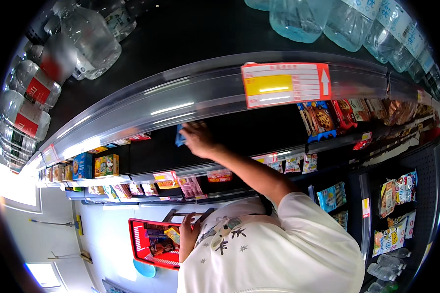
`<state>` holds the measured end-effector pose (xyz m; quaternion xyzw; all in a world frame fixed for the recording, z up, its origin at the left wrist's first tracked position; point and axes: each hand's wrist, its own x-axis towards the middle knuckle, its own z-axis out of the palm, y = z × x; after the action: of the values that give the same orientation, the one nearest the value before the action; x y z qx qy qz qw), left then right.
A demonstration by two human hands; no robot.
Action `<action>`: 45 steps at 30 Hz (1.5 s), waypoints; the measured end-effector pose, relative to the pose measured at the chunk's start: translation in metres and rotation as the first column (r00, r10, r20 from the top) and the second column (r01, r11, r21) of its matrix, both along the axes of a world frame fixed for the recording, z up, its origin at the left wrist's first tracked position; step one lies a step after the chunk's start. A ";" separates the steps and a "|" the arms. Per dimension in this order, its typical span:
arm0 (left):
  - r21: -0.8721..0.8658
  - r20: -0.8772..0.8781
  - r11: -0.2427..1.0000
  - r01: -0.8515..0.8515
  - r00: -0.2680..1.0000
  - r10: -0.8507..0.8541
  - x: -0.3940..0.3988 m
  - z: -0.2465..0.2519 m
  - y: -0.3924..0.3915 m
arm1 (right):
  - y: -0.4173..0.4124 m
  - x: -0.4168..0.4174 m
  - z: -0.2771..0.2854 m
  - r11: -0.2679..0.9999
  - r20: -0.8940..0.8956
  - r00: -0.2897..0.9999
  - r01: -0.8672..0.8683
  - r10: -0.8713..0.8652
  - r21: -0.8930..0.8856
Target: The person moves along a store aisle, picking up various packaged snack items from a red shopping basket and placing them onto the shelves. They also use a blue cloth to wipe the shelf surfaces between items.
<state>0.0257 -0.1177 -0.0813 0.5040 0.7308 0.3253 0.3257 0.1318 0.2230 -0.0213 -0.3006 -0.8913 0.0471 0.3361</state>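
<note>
My right hand (pixel 198 140) reaches into the dark shelf below the bottled-water shelf. Its fingers are blurred and lie on a small blue packet (pixel 179 136), which they partly hide. Down by my waist, my left hand (pixel 189 231) grips the side of a red plastic shopping basket (pixel 136 240) near its dark handle. Inside the basket lie several snack packs, among them a yellow packet (pixel 172 234) and dark brown packs (pixel 162 247). To the right of my right hand, blue cookie bags (pixel 319 119) stand on the same shelf.
A clear shelf-edge strip (pixel 176 99) with a red-bordered price card (pixel 286 85) runs above my arm. Water bottles (pixel 90 42) stand on the upper shelf. Boxed snacks (pixel 106 165) sit at left, bagged snacks (pixel 399 190) at right. A light-blue basin (pixel 145 269) is on the floor.
</note>
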 end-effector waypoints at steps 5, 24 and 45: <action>-0.006 0.027 0.999 -0.038 0.999 0.038 -0.007 -0.005 -0.016 | 0.041 0.110 0.016 0.912 0.085 0.910 0.409 -0.406 -0.028; 0.031 0.032 0.982 -0.186 0.982 0.185 -0.011 -0.017 -0.054 | 0.055 0.053 -0.016 0.854 0.041 0.853 0.520 -0.520 0.010; -0.078 0.160 0.951 -0.299 0.938 0.308 0.001 -0.017 -0.088 | 0.029 -0.035 0.006 0.999 0.147 0.989 0.015 -0.010 -0.038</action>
<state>0.0263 -0.2052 -0.0981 0.3468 0.7776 0.3942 0.3458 0.0969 0.2522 -0.0154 -0.3153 -0.9107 0.0402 0.2638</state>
